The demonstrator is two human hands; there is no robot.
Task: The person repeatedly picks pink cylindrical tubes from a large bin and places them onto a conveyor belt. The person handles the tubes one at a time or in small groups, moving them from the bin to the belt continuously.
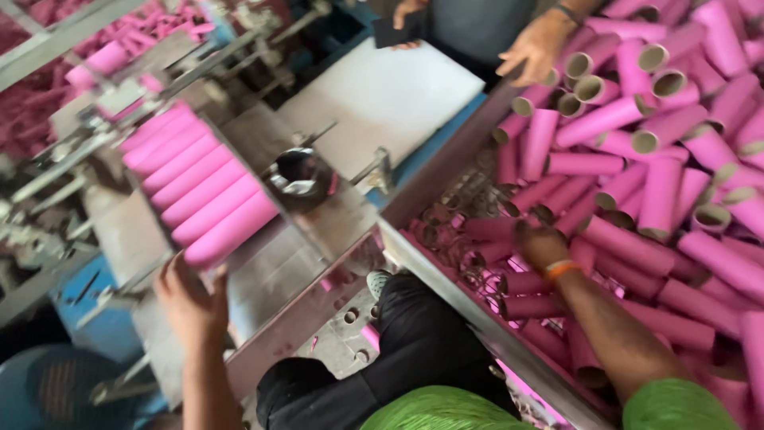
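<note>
Reaching into a bin [446, 163] of loose pink tubes [637, 199], our right hand [539, 243] curls among them, grip hidden. Our left hand [189, 299], fingers spread, rests just below a sloped row of tubes [203, 191]. Another person's hand [535, 49] touches the far heap.

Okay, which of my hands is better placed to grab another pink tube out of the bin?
Right. Your right hand is already down among the loose pink tubes in the bin, while your left hand is at the row of tubes on the machine chute.
</note>
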